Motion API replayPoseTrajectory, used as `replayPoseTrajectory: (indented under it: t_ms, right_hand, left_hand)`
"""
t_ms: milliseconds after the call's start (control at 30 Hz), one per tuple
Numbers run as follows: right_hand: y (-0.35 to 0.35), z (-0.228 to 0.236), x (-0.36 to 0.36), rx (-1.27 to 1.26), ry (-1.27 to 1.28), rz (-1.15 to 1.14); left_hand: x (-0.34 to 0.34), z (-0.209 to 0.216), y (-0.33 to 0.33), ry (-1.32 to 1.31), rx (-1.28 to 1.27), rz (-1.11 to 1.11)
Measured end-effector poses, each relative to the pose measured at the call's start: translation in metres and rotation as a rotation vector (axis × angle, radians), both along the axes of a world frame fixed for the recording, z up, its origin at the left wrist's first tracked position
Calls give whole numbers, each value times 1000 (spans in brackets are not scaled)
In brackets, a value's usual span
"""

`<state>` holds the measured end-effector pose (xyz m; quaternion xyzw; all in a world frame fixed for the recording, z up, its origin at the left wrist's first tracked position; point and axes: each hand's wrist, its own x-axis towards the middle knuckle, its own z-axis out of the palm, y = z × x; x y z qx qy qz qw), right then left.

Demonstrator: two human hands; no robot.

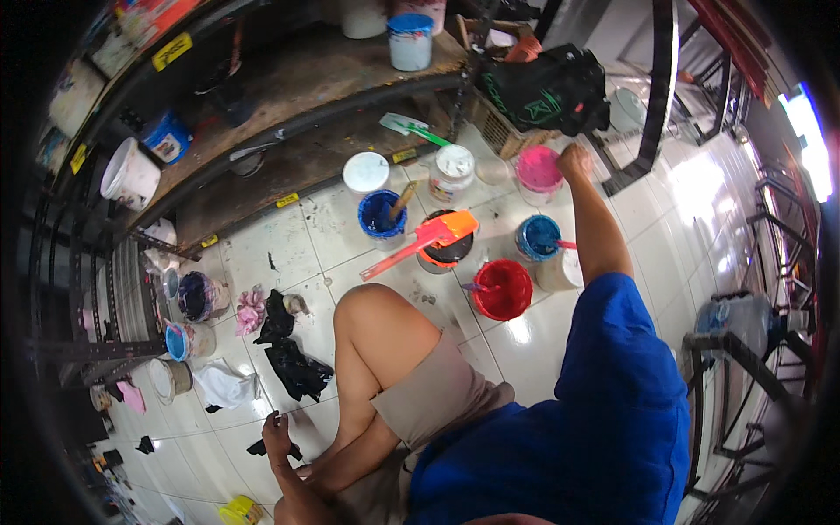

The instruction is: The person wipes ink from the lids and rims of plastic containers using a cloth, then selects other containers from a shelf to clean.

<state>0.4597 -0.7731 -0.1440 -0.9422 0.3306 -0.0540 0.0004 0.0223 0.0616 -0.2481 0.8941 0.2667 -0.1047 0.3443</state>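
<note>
At the far right of the paint tubs, my right hand [575,161] is closed at the rim of a tub of pink paint [539,169]. What its fingers grip, if anything, is hidden. My left hand [276,430] hangs loose by my knee with fingers apart, above a scrap of black cloth [291,451]. Between my legs and the shelf stand a tub of red paint [501,290], a tub of blue-teal paint [537,237], a dark blue tub [381,213] with a brush, and a dark tub [446,254] with an orange-and-red spatula [433,241] across its top.
A wooden shelf [332,87] with buckets runs along the back. White-lidded tubs [452,166] stand before it. A black bag [560,92] lies on a crate at the back. Rags [297,367] and more tubs [188,341] are at left. Metal racks [744,359] stand at right.
</note>
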Motion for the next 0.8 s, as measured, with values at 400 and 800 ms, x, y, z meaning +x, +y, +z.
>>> replayPoseTrajectory:
  t_ms: [400, 800]
  right_hand:
    - [16, 33, -22, 60, 50, 14]
    - [-19, 70, -21, 312, 135, 146]
  left_hand:
    - [0, 7, 0, -7, 79, -106]
    - [14, 10, -6, 36, 33, -52]
